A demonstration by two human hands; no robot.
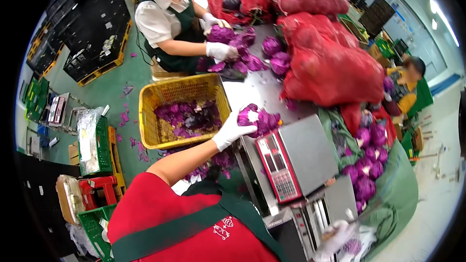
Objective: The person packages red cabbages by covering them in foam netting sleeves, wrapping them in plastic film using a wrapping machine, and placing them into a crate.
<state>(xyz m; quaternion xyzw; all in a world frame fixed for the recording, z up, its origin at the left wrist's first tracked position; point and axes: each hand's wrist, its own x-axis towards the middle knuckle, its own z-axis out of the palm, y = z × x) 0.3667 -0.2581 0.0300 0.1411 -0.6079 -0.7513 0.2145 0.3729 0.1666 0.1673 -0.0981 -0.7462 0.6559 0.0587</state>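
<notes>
Just left of the left hand (233, 131), a yellow crate (179, 87) with loose purple leaves (170, 111) inside. In the left hand, thumb and fingers part-way spread around the near end, a purple cabbage (264, 122), pale stem end showing; lifted or resting on the desk (255, 92), impossible to tell. Likely to roll free if gripped only at that end. Right of the left hand, between both hands, a scale (308, 153), probably liable to misread if bumped or leaned on. Farther right, the right hand (337, 240), blurred; finger spread and hold, if any, impossible to make out. Just beside it, a purple patterned piece (352, 246). Beyond, a green sack (393, 184) with cabbages (364, 167), perhaps prone to spilling if tugged.
</notes>
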